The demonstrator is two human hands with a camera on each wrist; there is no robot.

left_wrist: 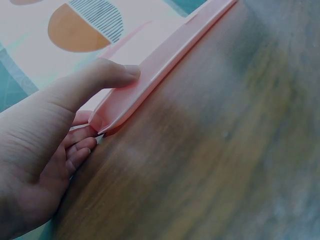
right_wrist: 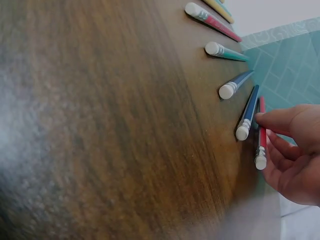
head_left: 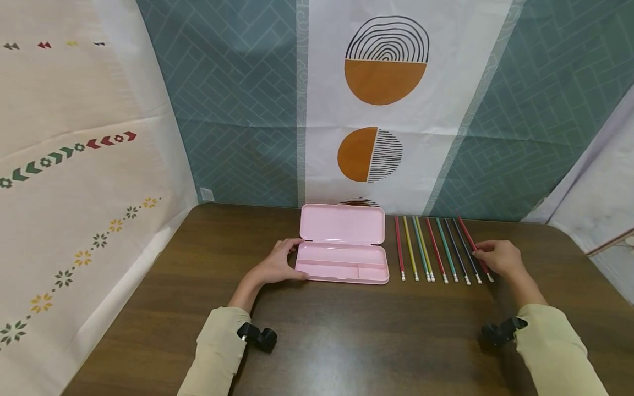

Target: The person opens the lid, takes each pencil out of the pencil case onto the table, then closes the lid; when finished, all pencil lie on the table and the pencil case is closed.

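A pink pencil case (head_left: 337, 253) lies on the table with its lid (head_left: 342, 224) folded back toward the wall; its divided tray holds nothing. My left hand (head_left: 276, 265) grips the case's left end, and in the left wrist view the thumb (left_wrist: 127, 74) lies over the front edge while the other fingers are at the end. Far to the right, my right hand (head_left: 501, 257) pinches a red pencil (right_wrist: 262, 137), the outermost of a row. Beside that pencil lies a dark blue pencil (right_wrist: 248, 114), eraser end toward me.
Several more pencils, including a teal pencil (head_left: 444, 242) and a yellow pencil (head_left: 410, 247), lie side by side between the case and my right hand. A brown wooden table (head_left: 346, 335) carries everything. Patterned cloth (head_left: 238, 110) hangs behind its back edge.
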